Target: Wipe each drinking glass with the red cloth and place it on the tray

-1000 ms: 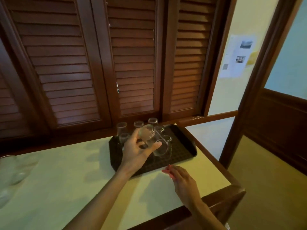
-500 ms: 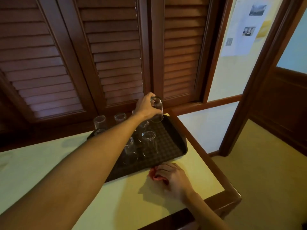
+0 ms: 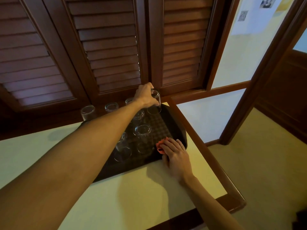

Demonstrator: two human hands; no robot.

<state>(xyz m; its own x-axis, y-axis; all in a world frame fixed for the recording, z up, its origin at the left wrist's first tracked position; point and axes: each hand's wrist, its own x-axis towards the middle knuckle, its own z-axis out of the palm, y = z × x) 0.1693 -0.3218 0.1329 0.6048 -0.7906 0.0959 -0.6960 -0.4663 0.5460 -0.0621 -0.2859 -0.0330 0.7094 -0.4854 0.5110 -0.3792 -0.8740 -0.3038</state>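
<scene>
Left hand [image 3: 145, 95] gripping an upturned drinking glass [image 3: 155, 103], long axis upright, just beneath its palm over the tray [image 3: 180, 130] far corner, perhaps touching down. Right hand [image 3: 176, 155] nearer, clutching red cloth [image 3: 160, 146].

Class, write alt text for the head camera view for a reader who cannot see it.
A left hand sets a drinking glass at the far corner of a dark tray of upturned glasses, while the right hand holds a red cloth at its near edge.
</scene>
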